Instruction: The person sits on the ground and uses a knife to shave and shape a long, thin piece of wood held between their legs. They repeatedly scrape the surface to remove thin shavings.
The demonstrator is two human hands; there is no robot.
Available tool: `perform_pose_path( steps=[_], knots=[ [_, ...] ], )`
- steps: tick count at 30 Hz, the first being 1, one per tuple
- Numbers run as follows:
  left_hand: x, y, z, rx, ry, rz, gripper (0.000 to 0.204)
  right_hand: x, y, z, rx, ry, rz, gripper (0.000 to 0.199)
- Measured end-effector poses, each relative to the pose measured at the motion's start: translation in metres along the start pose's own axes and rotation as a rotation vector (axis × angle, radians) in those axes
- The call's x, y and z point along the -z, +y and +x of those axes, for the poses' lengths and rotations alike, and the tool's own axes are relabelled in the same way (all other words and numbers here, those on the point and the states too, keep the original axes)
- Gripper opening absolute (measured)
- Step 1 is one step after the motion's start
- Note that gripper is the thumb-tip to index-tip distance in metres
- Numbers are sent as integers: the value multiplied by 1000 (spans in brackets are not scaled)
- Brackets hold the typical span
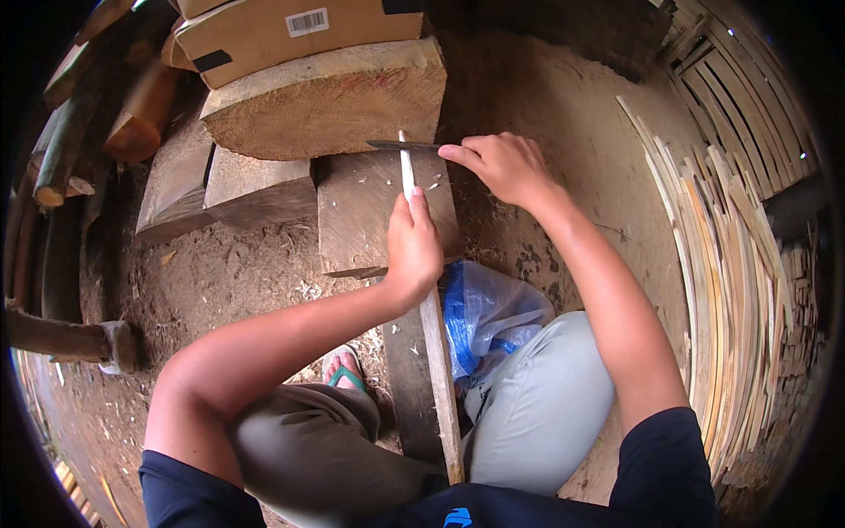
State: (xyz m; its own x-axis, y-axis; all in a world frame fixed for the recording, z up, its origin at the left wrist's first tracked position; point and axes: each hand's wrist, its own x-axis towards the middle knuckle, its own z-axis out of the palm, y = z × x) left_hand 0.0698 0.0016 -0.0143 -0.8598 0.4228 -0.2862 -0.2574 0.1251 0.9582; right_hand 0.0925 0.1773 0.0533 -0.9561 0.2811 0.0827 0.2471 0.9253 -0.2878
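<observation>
My left hand (416,239) is wrapped round a long, pale wooden stick (440,378), its thumb lying along the wood. From my lap the stick runs forward between my legs, and its whittled, narrower tip points away from me. My right hand (503,165) grips a knife, whose handle is mostly hidden by the fingers. The dark knife blade (396,145) lies across the stick near that tip, pointing left. Beneath them stands a squared wooden block (361,216) with a few small shavings on top.
A thick sawn slab (326,106) carries a cardboard box (299,35) beyond the block. More timber blocks (260,185) and logs (141,123) lie to the left. Thin wooden strips (722,308) are piled at the right. A clear and blue plastic bag (493,308) sits by my right knee.
</observation>
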Motion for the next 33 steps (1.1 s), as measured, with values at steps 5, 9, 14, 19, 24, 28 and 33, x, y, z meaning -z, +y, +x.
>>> perform_pose_path(
  steps=[5, 9, 14, 19, 24, 28, 33],
  knots=[
    [-1, 8, 0, 69, -63, -137, 35, -1, -9, 2, -53, -17, 58, 70],
    [-1, 16, -5, 144, -81, -158, 34, 6, 18, -3, -38, -17, 79, 72],
    [0, 6, -2, 46, -20, -96, 40, 1, 15, -9, -49, 11, 14, 70],
    [-1, 9, -4, 105, -62, -138, 39, -16, -5, 3, -27, 74, 42, 70],
    [1, 19, -9, 180, -103, -161, 36, -7, 8, 7, -6, 43, 61, 70],
    [4, 18, -10, 171, -121, -174, 36, -4, 32, 1, -45, 12, 56, 70],
    [0, 15, -8, 156, -113, -164, 35, -6, 29, -3, -85, -31, 39, 70]
  ],
)
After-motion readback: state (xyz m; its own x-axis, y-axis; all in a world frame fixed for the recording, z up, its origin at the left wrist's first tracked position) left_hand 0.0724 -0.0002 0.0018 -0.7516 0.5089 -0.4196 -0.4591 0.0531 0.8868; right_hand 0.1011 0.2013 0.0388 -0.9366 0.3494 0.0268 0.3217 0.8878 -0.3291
